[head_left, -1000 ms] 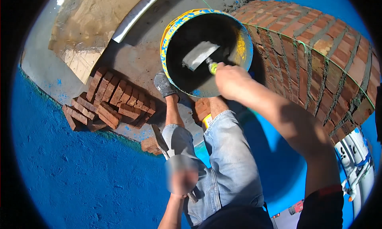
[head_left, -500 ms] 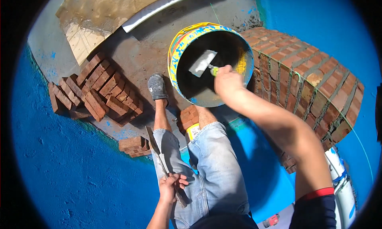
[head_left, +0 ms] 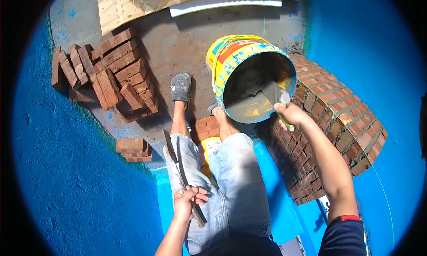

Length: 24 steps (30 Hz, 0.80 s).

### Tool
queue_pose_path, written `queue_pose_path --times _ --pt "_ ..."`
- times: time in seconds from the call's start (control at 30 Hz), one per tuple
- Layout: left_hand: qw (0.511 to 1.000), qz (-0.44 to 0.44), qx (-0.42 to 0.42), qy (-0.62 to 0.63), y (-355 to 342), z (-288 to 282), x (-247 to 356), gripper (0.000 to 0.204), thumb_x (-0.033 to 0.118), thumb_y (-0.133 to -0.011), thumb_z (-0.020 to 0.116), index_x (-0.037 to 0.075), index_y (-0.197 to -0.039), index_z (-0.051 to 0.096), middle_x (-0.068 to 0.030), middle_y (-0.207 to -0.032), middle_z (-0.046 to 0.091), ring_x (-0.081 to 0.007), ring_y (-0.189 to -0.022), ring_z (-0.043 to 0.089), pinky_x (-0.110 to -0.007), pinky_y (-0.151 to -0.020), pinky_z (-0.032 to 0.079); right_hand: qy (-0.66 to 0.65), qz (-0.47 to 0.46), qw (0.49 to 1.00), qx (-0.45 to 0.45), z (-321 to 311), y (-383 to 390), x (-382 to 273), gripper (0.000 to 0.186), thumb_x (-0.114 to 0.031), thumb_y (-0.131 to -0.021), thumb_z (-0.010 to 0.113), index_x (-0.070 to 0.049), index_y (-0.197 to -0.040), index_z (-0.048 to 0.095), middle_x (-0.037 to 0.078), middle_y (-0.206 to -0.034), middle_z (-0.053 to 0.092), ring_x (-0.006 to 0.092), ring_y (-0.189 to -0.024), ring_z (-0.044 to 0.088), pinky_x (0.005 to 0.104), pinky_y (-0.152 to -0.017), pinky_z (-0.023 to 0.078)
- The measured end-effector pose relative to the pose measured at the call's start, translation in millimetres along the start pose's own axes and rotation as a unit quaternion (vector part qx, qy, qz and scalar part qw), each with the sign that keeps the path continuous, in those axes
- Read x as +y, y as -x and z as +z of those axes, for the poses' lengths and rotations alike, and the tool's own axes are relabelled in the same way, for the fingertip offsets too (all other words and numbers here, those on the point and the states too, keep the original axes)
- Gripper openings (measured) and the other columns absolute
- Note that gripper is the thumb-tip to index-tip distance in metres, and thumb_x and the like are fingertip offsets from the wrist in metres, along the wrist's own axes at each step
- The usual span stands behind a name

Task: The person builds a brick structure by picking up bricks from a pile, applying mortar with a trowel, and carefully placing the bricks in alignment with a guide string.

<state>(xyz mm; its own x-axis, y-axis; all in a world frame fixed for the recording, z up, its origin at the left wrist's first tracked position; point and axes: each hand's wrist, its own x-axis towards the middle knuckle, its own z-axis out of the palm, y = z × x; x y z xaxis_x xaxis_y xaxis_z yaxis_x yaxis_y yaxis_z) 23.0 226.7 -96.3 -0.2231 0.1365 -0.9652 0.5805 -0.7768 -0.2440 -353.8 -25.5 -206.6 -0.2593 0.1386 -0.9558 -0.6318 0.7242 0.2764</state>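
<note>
My right hand (head_left: 291,116) is closed around the pale green handle of a trowel (head_left: 272,95). The blade reaches inside the rim of a large yellow bucket (head_left: 222,62), whose blue-spotted mouth faces me. Grey wet mortar (head_left: 242,89) coats the bucket's inside; how much of the blade touches it is hard to tell. Over my left thigh, my left hand (head_left: 189,202) grips a long narrow tool (head_left: 173,156) with a dark flat end and a handle passing below the palm. Its exact kind is not clear.
A curved brick wall (head_left: 338,109) with mortar joints and a taut string stands right of the bucket. Stacked loose bricks (head_left: 120,74) lie at left, and a smaller brick pile (head_left: 133,149) sits nearer. A wooden board (head_left: 129,7) and white strip (head_left: 227,6) lie beyond my feet.
The trowel has moved from the bucket's dark middle to its near right side, its blade now lower against the inside. My view has shifted; my left hand keeps its hold.
</note>
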Motion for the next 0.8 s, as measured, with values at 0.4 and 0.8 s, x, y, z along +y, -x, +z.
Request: queue_pose_path --times 0.4,0.8 --pt "0.999 -0.010 0.037 -0.030 13 16 28 0.018 0.008 -0.086 0.050 -0.006 -0.081 0.060 -0.0178 -0.080 0.066 -0.0221 -0.062 0.066 -0.027 -0.049 0.051 -0.235 0.051 0.962 -0.129 67 -54 -10 0.034 -0.039 -0.098 0.037 -0.009 -0.085 0.043 0.004 -0.059 0.045 0.0149 -0.043 0.043 0.0301 -0.039 0.041" --pt "0.992 0.004 0.056 -0.109 16 40 35 0.019 0.011 -0.086 0.050 -0.004 -0.077 0.059 -0.0173 -0.078 0.066 -0.0215 -0.060 0.064 -0.028 -0.049 0.049 -0.653 0.056 0.631 -0.414 69 -28 -48 0.041 -0.043 -0.091 0.057 -0.002 -0.093 0.050 -0.002 -0.068 0.049 0.0037 -0.048 0.046 0.0196 -0.040 0.038"
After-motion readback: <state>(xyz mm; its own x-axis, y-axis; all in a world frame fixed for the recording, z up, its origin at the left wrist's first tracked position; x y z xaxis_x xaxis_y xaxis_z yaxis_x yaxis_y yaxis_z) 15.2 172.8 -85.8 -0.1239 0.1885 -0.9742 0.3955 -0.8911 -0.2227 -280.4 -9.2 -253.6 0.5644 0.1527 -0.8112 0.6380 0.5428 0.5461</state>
